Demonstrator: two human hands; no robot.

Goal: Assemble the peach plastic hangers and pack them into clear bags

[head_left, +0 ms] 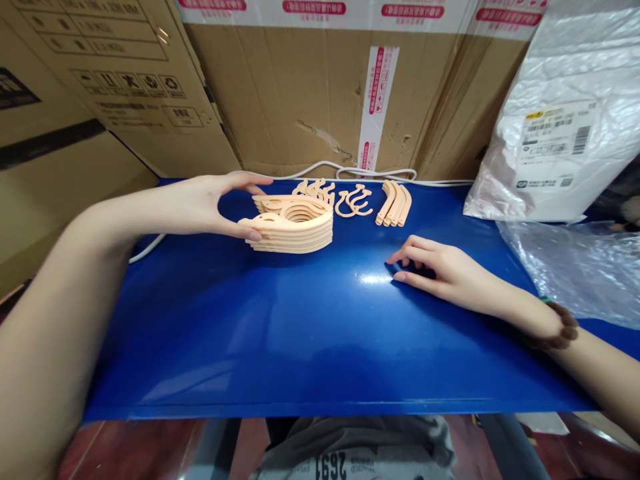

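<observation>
At the left of the blue table, my left hand [210, 203] spans the left end of a neat stack of beige plastic hanger parts [300, 237]. Its thumb presses the near side, while the fingers reach round the far side. My right hand [435, 270] is held low over the table, to the right of the stack. Its fingers are loosely bent, apart from the thumb, and nothing is in them. Behind and beside the stack lie beige hanger hooks [354, 202], some partly hidden by it. Several curved beige hanger arms [395, 203] lie side by side farther right.
Large cardboard boxes [300, 93] wall off the table's back and left. A white cable [280, 177] runs along the back edge. At the right, a white mailing bag [550, 133] stands behind clear plastic wrap [575, 267]. The blue tabletop [300, 347] ends close to my lap.
</observation>
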